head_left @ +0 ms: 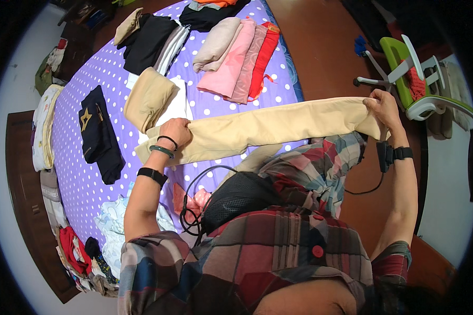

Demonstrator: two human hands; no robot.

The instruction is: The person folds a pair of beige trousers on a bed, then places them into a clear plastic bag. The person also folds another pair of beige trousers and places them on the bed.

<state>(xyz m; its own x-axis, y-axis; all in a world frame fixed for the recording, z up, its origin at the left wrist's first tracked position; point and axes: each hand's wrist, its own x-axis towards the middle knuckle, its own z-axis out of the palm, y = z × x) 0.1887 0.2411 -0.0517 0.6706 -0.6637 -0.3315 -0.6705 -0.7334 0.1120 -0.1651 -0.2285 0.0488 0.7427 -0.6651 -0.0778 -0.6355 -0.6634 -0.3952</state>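
A long beige garment [276,123], doubled into a narrow strip, stretches between my two hands over the bed's edge and my lap. My left hand [176,132] grips it near its left end, fingers closed on the cloth. At the right end, my right hand [382,108] pinches its upper corner. Just beyond my left hand lies a folded beige garment [149,96], partly on a white cloth [178,98]. To the left, a folded black garment with a gold star [98,134] rests on the purple polka-dot bedsheet [216,88].
Folded black [149,43], grey-beige [218,41], pink [226,73] and red garments [266,55] lie farther back on the bed. Crumpled light-blue cloth [112,220] and a black cable [186,197] are near my left arm. A green chair [398,71] stands at the right.
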